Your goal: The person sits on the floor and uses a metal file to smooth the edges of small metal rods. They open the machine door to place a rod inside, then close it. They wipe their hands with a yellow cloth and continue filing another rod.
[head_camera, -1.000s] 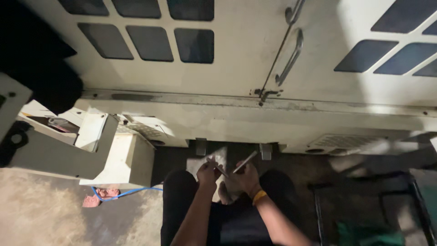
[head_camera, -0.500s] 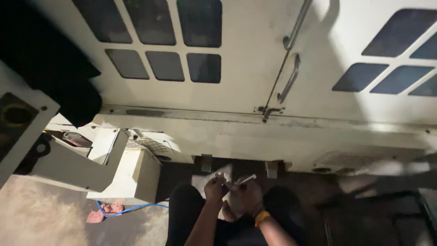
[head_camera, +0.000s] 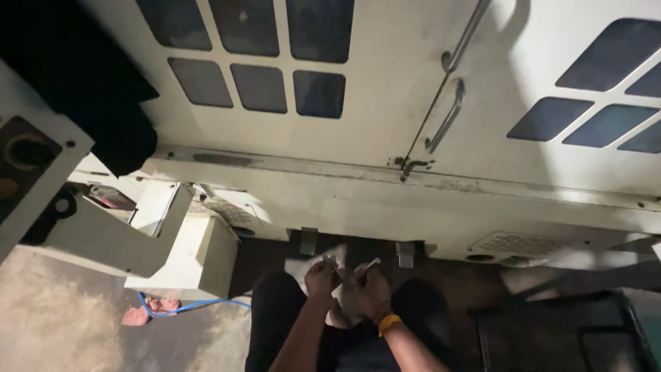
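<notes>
So I'm watching the head cam looking down, and both hands are meeting low in the frame, right in front of the big cream-coloured machine cabinet (head_camera: 385,186). The left hand (head_camera: 321,278) is curling shut around something small and pale, and the right hand (head_camera: 368,293) (the one wearing the yellow wristband (head_camera: 389,322)) is pinching a thin pale stick-like tool (head_camera: 367,266) that's poking up and to the right between the two hands. A crumpled bit of white paper or cloth (head_camera: 303,264) is lying on the dark floor just behind them.

As for progress, I'm judging it as mid-fiddle: the hands are working the small piece against each other, well apart from the cabinet doors, and the door handles (head_camera: 447,117) are sitting untouched with the doors shut. Nothing is looking finished or set down.

Hard to read: the lighting is dim down there, so I'm not making out what the left hand's item actually is, or whether the stick is a pen, a screwdriver or a tube. The knees are blocking the lower edge, and the blue cable (head_camera: 180,307) at the left is running off under the white box (head_camera: 186,258).
</notes>
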